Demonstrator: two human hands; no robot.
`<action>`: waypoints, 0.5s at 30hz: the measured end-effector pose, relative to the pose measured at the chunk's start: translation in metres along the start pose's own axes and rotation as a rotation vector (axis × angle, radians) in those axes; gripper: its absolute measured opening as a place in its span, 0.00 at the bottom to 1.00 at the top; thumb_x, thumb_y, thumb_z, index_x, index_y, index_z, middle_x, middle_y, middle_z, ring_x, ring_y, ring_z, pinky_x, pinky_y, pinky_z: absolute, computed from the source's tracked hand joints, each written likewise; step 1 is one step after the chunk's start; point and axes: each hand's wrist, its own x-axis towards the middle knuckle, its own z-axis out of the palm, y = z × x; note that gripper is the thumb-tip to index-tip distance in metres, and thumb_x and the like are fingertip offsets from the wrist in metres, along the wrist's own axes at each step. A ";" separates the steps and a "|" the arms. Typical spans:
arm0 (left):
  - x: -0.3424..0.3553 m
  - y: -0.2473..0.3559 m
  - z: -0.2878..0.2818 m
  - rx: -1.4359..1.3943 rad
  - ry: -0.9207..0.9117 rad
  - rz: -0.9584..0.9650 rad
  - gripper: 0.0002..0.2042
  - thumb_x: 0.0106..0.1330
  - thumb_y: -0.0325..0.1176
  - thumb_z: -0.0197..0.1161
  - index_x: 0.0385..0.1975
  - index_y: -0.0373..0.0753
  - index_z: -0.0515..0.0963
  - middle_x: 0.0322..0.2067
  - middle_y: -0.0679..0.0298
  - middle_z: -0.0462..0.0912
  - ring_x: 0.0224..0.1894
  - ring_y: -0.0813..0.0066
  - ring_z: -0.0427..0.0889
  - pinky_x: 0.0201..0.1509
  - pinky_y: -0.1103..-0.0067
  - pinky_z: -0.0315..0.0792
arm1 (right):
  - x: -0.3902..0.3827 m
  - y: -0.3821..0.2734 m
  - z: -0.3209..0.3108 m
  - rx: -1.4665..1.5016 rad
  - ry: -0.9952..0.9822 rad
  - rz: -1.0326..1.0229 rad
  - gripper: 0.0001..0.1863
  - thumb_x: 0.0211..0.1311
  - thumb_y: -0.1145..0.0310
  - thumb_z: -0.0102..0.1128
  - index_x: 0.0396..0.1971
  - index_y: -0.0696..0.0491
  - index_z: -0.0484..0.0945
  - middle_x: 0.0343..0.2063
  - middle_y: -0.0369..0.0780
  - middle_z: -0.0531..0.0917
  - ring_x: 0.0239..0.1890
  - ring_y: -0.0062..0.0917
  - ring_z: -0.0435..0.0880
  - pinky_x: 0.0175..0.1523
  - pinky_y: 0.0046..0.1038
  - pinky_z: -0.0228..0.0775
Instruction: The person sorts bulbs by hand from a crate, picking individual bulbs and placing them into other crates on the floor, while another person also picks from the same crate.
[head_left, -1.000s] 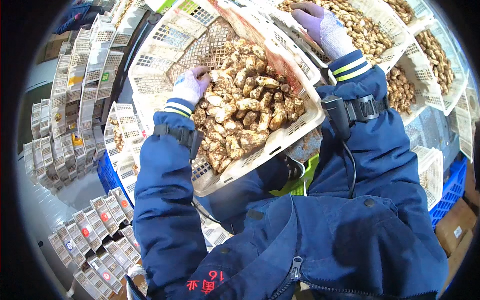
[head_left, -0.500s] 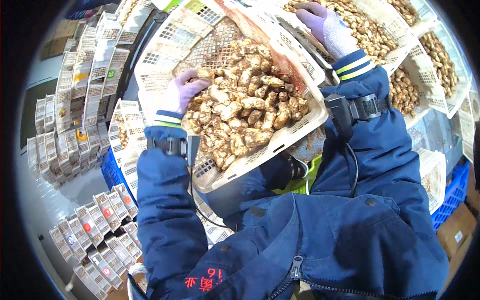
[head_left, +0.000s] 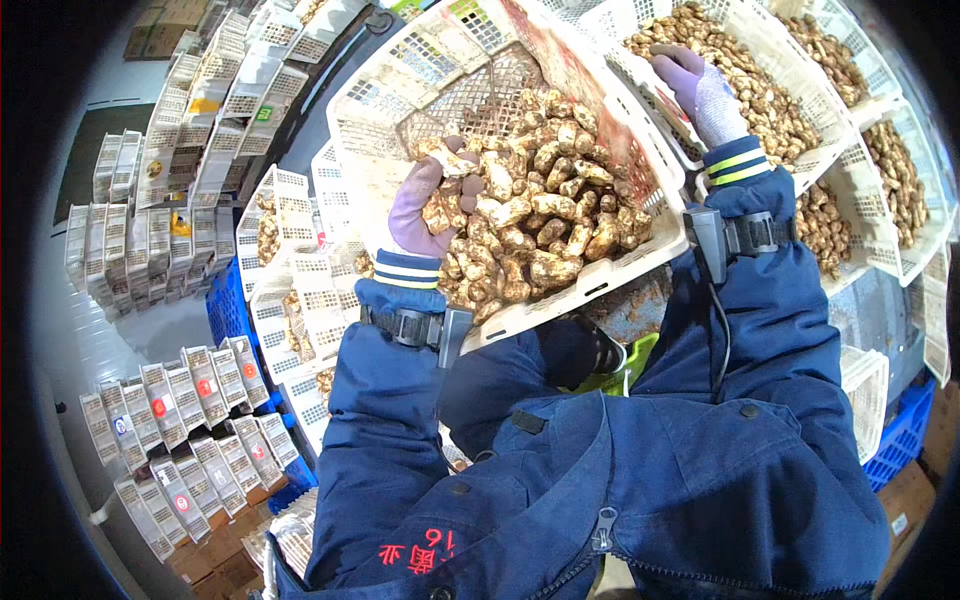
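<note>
A white plastic crate [head_left: 395,110] tilts toward me, with a heap of knobbly tan ginger roots [head_left: 545,215] piled in its near corner. My left hand [head_left: 425,205], in a purple glove, reaches into the heap from the left and cups several roots. My right hand [head_left: 700,90], also gloved in purple, lies on the edge between this crate and a neighbouring white crate [head_left: 830,135] full of the same roots. Both forearms wear dark blue sleeves with wrist straps.
More white crates of roots [head_left: 895,160] stand at the right. Empty white crates are stacked in rows at the left [head_left: 170,170] and lower left [head_left: 185,430]. Blue crates [head_left: 225,305] sit beneath the stacks, and another blue crate [head_left: 905,440] shows at the right.
My left hand has gone from the crate's left rim into the heap and closed around roots. The crate has tipped further toward me. My right hand has barely moved.
</note>
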 end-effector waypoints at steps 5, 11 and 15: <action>-0.009 0.008 -0.017 -0.043 -0.003 0.075 0.22 0.65 0.37 0.53 0.56 0.32 0.63 0.45 0.51 0.73 0.43 0.60 0.75 0.41 0.71 0.73 | 0.004 -0.002 0.002 0.012 -0.018 -0.013 0.20 0.57 0.55 0.50 0.42 0.54 0.77 0.31 0.44 0.82 0.32 0.29 0.80 0.42 0.28 0.70; -0.032 0.017 0.008 -0.099 -0.057 0.104 0.31 0.60 0.55 0.56 0.53 0.34 0.67 0.50 0.49 0.72 0.50 0.54 0.72 0.47 0.66 0.72 | 0.011 0.033 -0.015 -0.557 -0.029 -0.536 0.15 0.61 0.66 0.48 0.46 0.56 0.75 0.45 0.42 0.78 0.46 0.30 0.77 0.50 0.25 0.67; -0.023 0.019 0.009 0.075 0.227 0.003 0.15 0.65 0.42 0.55 0.34 0.33 0.74 0.35 0.53 0.78 0.35 0.59 0.79 0.32 0.73 0.78 | 0.006 0.004 -0.003 -0.116 -0.016 -0.016 0.20 0.59 0.56 0.52 0.44 0.55 0.77 0.37 0.41 0.82 0.40 0.26 0.80 0.46 0.26 0.69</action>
